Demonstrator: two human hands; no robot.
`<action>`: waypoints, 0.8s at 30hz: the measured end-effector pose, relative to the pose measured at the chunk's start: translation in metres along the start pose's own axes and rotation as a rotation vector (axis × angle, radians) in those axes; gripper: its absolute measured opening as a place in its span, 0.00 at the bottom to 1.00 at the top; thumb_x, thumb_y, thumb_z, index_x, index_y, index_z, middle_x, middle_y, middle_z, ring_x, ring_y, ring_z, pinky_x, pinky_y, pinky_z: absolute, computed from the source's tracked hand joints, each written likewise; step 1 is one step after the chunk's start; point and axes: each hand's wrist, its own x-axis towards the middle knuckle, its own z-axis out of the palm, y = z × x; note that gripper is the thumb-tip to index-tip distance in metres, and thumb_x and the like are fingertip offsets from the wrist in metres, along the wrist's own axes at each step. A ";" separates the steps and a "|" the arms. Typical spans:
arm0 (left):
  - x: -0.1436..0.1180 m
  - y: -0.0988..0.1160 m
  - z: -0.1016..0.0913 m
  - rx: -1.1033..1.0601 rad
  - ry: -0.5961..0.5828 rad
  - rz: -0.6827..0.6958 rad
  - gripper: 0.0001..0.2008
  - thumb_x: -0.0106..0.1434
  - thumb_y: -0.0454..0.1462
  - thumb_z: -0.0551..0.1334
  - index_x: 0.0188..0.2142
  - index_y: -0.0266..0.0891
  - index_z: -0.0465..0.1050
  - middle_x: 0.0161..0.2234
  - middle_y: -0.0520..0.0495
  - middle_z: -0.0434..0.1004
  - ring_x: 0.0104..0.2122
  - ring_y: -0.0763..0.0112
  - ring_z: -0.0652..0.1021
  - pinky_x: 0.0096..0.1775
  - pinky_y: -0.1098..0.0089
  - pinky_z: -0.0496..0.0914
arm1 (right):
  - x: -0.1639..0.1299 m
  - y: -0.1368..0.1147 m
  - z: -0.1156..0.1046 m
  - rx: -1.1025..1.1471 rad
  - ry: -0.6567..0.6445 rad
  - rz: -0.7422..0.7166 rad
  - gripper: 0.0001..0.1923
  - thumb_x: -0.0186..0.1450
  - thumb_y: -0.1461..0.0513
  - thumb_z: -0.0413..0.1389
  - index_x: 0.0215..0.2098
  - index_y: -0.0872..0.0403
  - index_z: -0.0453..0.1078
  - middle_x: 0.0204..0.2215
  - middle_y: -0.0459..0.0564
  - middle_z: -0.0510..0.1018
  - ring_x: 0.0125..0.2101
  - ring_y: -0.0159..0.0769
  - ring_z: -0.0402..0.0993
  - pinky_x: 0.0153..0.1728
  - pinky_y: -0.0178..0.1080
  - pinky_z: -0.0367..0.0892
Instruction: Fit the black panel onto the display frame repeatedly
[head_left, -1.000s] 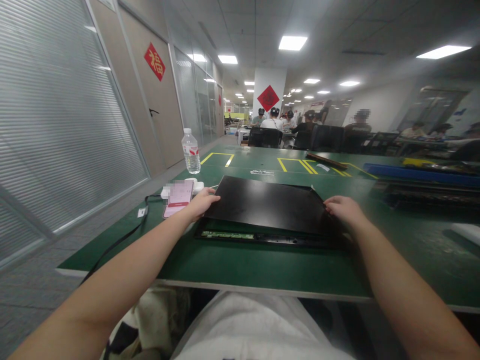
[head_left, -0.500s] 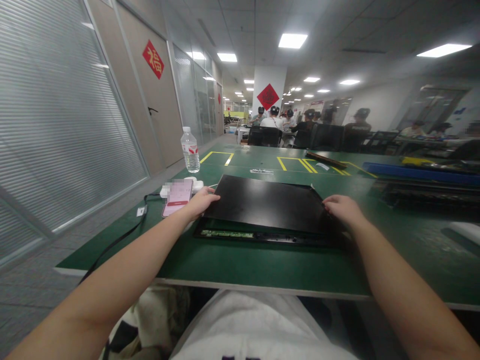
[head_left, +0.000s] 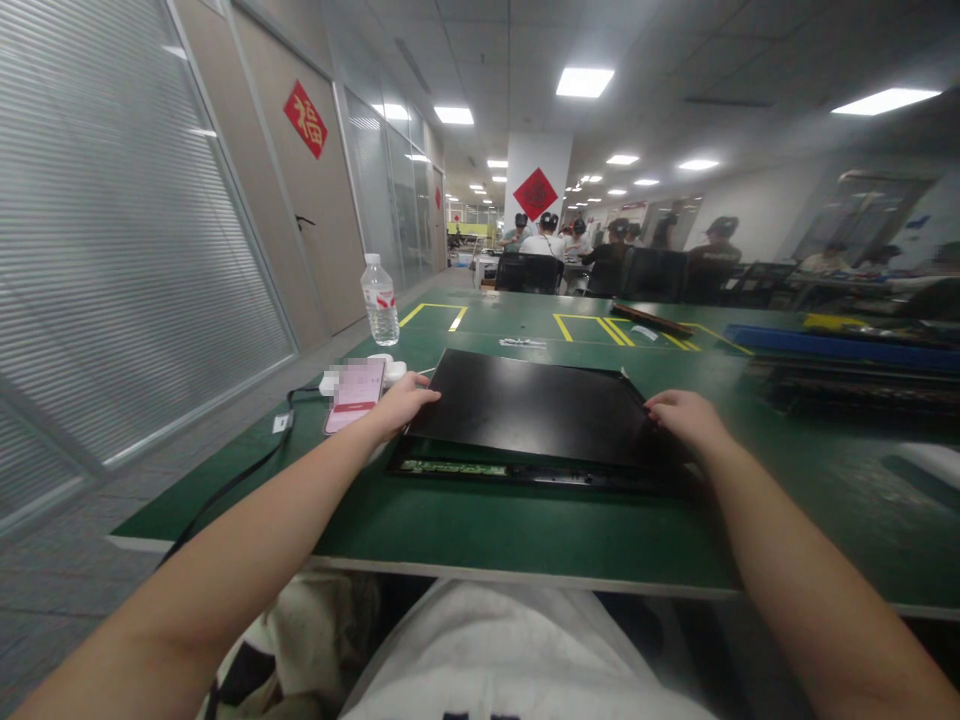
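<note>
A glossy black screen panel (head_left: 532, 405) lies slightly tilted over a black frame (head_left: 585, 480) on the green table. Along the near side of the frame a green circuit strip (head_left: 454, 468) shows. My left hand (head_left: 405, 402) is closed on the panel's left edge, thumb on top. At the opposite edge, my right hand (head_left: 686, 420) pinches the panel's right side near the frame's border. The fingertips below the panel are hidden on both sides.
Left of the panel lie a phone (head_left: 356, 395) and a white charger (head_left: 394, 372) with a black cable; a water bottle (head_left: 380, 300) stands behind. Stacked dark panels and a blue strip (head_left: 810, 342) are at right. Several people sit at far tables.
</note>
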 end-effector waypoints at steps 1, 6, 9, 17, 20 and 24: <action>0.000 0.000 0.000 -0.003 0.002 0.002 0.17 0.50 0.33 0.69 0.38 0.41 0.66 0.23 0.55 0.76 0.21 0.66 0.77 0.25 0.69 0.70 | 0.001 0.001 0.000 0.004 -0.005 0.000 0.14 0.56 0.64 0.55 0.37 0.52 0.81 0.34 0.51 0.83 0.34 0.40 0.77 0.36 0.38 0.67; -0.001 0.001 -0.001 -0.058 -0.015 0.050 0.20 0.47 0.35 0.72 0.38 0.41 0.66 0.24 0.53 0.77 0.23 0.65 0.78 0.28 0.67 0.71 | 0.004 0.005 0.002 0.037 -0.005 0.004 0.14 0.55 0.64 0.55 0.35 0.52 0.81 0.33 0.51 0.83 0.33 0.40 0.77 0.35 0.38 0.67; 0.001 0.000 -0.003 -0.057 -0.016 0.099 0.21 0.44 0.37 0.74 0.36 0.40 0.67 0.27 0.52 0.78 0.27 0.64 0.79 0.32 0.66 0.71 | 0.004 0.005 0.002 0.061 -0.002 0.007 0.14 0.54 0.64 0.56 0.35 0.52 0.81 0.33 0.51 0.83 0.33 0.39 0.77 0.35 0.37 0.67; 0.010 -0.008 -0.012 0.355 0.077 0.236 0.17 0.46 0.46 0.71 0.31 0.39 0.74 0.28 0.49 0.76 0.32 0.61 0.77 0.34 0.65 0.68 | 0.006 0.007 0.002 0.078 -0.020 -0.004 0.13 0.54 0.64 0.55 0.34 0.53 0.81 0.31 0.51 0.83 0.31 0.38 0.76 0.34 0.37 0.67; 0.012 -0.011 -0.013 0.492 0.062 0.259 0.16 0.47 0.48 0.69 0.29 0.40 0.73 0.29 0.48 0.77 0.31 0.60 0.77 0.31 0.66 0.67 | 0.007 0.009 0.003 0.085 -0.018 -0.005 0.13 0.54 0.64 0.55 0.34 0.52 0.81 0.31 0.51 0.83 0.31 0.38 0.76 0.34 0.37 0.67; 0.012 -0.010 -0.013 0.637 0.040 0.275 0.13 0.49 0.46 0.68 0.27 0.41 0.73 0.29 0.47 0.78 0.32 0.58 0.78 0.33 0.65 0.69 | 0.008 0.010 0.003 0.098 -0.031 0.008 0.13 0.55 0.65 0.55 0.33 0.52 0.81 0.31 0.50 0.83 0.31 0.38 0.76 0.34 0.37 0.67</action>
